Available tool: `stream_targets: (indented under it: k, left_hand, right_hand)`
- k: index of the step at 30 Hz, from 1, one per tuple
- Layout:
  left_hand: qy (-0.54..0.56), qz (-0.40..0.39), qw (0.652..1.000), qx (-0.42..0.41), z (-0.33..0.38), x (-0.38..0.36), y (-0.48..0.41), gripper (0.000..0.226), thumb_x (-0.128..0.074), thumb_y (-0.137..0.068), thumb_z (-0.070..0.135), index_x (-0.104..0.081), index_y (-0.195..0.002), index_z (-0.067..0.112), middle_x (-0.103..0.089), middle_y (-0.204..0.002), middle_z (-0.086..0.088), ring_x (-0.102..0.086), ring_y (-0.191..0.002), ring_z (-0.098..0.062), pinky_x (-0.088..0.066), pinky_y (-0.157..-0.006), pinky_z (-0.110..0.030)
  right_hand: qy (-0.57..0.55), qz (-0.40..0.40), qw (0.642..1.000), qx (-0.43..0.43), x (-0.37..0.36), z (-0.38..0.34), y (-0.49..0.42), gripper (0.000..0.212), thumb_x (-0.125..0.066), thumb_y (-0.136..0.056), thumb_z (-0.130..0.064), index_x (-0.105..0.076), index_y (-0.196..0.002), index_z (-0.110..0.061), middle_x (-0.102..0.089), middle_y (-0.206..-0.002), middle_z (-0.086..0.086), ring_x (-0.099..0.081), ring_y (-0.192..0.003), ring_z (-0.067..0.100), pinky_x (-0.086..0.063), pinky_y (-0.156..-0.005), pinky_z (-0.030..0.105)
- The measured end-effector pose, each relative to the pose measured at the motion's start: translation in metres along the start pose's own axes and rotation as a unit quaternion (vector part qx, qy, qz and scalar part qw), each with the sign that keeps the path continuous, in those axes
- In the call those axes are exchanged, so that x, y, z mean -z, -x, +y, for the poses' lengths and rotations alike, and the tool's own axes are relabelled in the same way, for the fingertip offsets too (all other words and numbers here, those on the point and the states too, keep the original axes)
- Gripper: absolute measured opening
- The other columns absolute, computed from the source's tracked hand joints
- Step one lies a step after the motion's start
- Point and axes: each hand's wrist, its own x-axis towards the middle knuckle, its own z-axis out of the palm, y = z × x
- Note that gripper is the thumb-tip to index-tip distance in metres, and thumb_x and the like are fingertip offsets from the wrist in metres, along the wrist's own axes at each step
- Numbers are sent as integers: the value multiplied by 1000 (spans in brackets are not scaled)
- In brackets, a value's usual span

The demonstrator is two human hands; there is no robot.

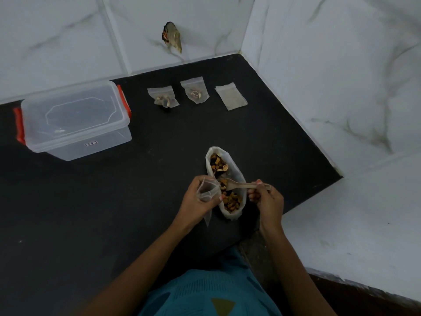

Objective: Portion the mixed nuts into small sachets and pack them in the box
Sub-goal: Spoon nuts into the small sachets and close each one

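Plastic: two filled sachets (163,98) (194,92), one empty sachet (230,96); left fingers (200,178) pinch fourth sachet (206,190), right fingers (254,195) grip spoon (241,184).

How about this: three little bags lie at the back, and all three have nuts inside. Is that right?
Not quite. Only two have nuts inside: the left sachet and the middle sachet. The right sachet looks flat and empty, as the head view shows.

1. The bag of nuts (237,172) lies on the counter (91,213).
2. Behind the bag, 3 lie in a row: left sachet (163,97), middle sachet (194,92), right sachet (230,96).
3. The box (75,119) stands behind the bag, well to its left.
4. Just left of the bag, the left hand (200,201) holds the held sachet (207,190).
5. From the bag's right, the right hand (266,197) holds the spoon (241,185) over the bag.
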Motion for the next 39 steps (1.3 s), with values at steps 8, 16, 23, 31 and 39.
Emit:
stream_targets:
  k: [8, 16, 23, 31, 39]
  left_hand:
    - [-8, -3, 1000, 3, 4, 1, 2, 36, -69, -77, 0, -52, -107, 13, -58, -104, 5, -58, -93, 10, -48, -77, -11]
    - [-80, 10, 997, -23, 8, 3, 5, 46, -74, -73, 3, -49, -101, 29, -56, -103, 12, -56, -96, 6, -48, -81, -14]
    - [-173, 31, 983, -57, 13, -4, 6, 51, -77, -71, 13, -46, -110, 26, -52, -109, 12, -49, -107, -6, -47, -87, -19]
    - [-189, 62, 977, -80, 20, -10, 8, 58, -71, -61, 41, -49, -112, 26, -55, -110, 7, -53, -107, -13, -51, -86, -41]
    - [-117, 43, 986, -108, 43, -16, 16, 39, -72, -67, 32, -49, -99, 35, -59, -97, 13, -58, -92, 1, -49, -75, -15]
  right_hand:
    - [-92, 10, 994, -62, 5, -13, 4, 20, -50, -93, -11, -61, -78, -7, -58, -68, 4, -53, -60, 9, -46, -61, 20]
    - [-145, 8, 986, -78, 17, -31, 14, 16, -50, -93, -14, -62, -85, -8, -58, -70, 3, -54, -63, 7, -47, -59, 19]
    - [-97, -33, 995, 2, 18, -57, 38, 18, -50, -92, -16, -64, -84, -10, -60, -69, 2, -56, -61, 5, -47, -61, 20]
    - [144, -79, 938, 305, 6, -59, 66, 11, -54, -90, -9, -63, -84, -12, -57, -69, -14, -58, -65, -8, -45, -60, 6]
    - [251, -164, 826, 478, -1, -46, 73, 25, -47, -87, -22, -63, -98, -7, -69, -89, 7, -64, -80, 13, -48, -78, 25]
